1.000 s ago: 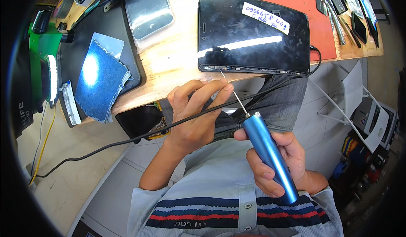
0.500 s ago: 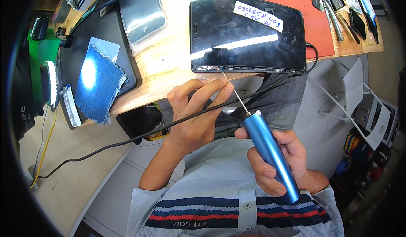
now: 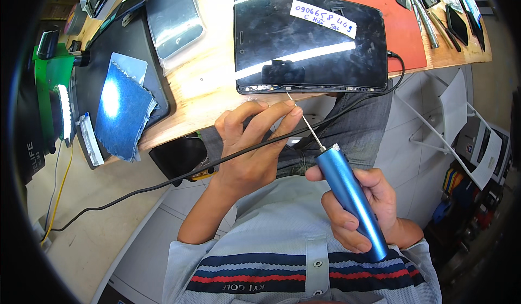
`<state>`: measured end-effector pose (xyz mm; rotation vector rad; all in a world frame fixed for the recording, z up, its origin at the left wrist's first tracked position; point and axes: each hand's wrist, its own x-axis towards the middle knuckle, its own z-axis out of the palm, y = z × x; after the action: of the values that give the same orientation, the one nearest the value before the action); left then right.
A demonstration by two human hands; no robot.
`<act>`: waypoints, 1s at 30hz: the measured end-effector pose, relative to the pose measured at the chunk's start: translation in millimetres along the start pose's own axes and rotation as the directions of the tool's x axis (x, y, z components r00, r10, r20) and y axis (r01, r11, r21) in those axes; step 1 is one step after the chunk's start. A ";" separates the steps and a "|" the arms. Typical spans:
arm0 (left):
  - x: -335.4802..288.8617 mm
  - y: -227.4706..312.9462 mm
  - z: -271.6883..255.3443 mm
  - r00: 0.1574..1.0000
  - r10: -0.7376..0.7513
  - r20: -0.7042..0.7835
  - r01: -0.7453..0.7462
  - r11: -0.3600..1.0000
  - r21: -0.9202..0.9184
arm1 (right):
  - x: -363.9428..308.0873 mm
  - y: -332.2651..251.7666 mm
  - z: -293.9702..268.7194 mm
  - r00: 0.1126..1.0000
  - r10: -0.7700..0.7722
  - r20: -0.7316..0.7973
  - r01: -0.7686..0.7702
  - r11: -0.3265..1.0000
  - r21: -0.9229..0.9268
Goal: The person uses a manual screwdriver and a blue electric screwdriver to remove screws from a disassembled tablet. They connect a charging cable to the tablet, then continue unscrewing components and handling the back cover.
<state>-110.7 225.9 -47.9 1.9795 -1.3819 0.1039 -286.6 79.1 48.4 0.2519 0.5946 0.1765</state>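
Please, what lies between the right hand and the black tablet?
The head view shows a metal shaft, a black cable and fingertips of the left hand.

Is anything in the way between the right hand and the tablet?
Yes. A black cable crosses the view between the right hand and black tablet, and the left hand is by the shaft of the blue tool, which reaches past both.
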 end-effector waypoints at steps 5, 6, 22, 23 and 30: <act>1.2 1.6 -0.4 1.000 0.003 0.018 -0.003 1.000 -0.007 | -2.8 -0.5 0.0 1.000 0.000 -0.014 0.000 1.000 -0.015; 1.4 1.8 -0.3 1.000 0.006 0.015 -0.006 1.000 -0.007 | -3.0 -0.4 -0.1 1.000 -0.006 -0.003 0.006 1.000 -0.001; 4.0 4.7 3.5 1.000 0.000 0.020 0.000 0.999 -0.032 | -4.7 0.1 -5.7 1.000 -0.025 0.019 0.025 1.000 -0.013; 4.1 4.9 3.6 1.000 0.000 0.019 0.001 0.999 -0.035 | -4.9 0.1 -5.7 1.000 -0.025 0.017 0.025 1.000 -0.012; 4.5 4.8 3.8 1.000 0.007 0.014 -0.006 0.999 -0.039 | -4.3 0.3 -6.5 0.999 -0.025 0.044 0.026 1.000 -0.001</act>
<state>-114.0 219.2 -46.3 1.9470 -1.3893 0.0659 -293.9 79.5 45.6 0.2464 0.5540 0.1464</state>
